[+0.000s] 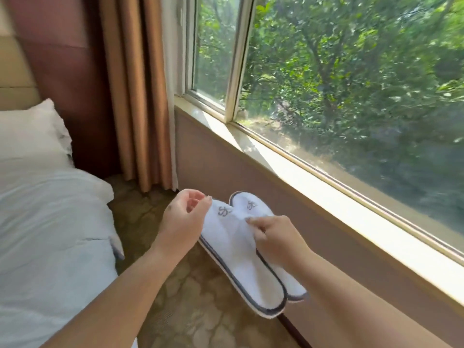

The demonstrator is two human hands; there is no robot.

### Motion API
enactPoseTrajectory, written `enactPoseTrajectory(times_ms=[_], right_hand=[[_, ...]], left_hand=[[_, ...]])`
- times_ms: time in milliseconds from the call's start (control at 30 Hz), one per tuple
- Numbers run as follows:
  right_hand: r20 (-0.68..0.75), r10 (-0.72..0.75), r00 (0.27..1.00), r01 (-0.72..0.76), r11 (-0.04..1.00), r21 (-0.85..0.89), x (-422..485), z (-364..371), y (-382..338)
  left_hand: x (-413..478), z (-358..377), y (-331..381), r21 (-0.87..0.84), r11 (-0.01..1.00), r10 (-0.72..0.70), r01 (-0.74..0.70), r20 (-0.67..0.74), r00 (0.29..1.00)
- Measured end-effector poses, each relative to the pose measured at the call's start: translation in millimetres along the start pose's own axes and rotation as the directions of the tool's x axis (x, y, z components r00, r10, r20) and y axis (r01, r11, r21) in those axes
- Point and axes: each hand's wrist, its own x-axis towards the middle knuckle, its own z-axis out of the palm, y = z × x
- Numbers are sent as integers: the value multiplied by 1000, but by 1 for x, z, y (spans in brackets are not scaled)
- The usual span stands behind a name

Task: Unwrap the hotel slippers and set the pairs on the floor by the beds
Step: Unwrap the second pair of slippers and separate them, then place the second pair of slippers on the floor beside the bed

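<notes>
A pair of white hotel slippers (236,249) with dark grey trim and grey embroidered logos hangs in the air above the carpet, side by side, toes pointing away from me. My left hand (183,222) pinches the toe of the left slipper between thumb and fingers. My right hand (273,237) pinches the upper of the right slipper at its opening. No wrapper shows on them. The bed (50,234) with white duvet lies to the left.
A white pillow (30,131) sits at the bed's head against a dark red headboard. Tan curtains (135,96) hang in the corner. A wide window with a pale sill (301,169) runs along the right wall. Patterned carpet (190,297) fills the narrow gap between bed and wall.
</notes>
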Motion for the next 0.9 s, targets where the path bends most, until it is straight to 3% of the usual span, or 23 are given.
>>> enactPoseTrajectory(times_ms=[133,233,333,467,567,633,833,900], right_hand=[[194,95,976,-73,991,-114,79,2,-6],[342,127,931,-67,981,-183,134,12,-17],[479,130,868,13,959,-284,180,31,-31],[560,14,828,284,851,-442,238,58,-54],[547,-156,822,481,705,-521,271,84,-65],[537,-224,813,528,674,-517,292,105,-66],[503,-406,763,631,641,-438,361,145,-53],[525,-464,714,682,629,-372,385,153,-46]], left_hand=[[56,6,9,199,969,120,-146,137,983],[86,3,6,420,901,-17,-113,294,956],[104,1,-16,584,809,-170,-64,338,926],[125,5,-52,675,737,-244,42,208,947],[136,10,-77,813,579,-270,58,124,955],[143,13,-93,872,485,-284,70,81,955],[178,16,-129,835,501,-299,227,-78,951],[185,25,-140,797,521,-291,307,-172,941]])
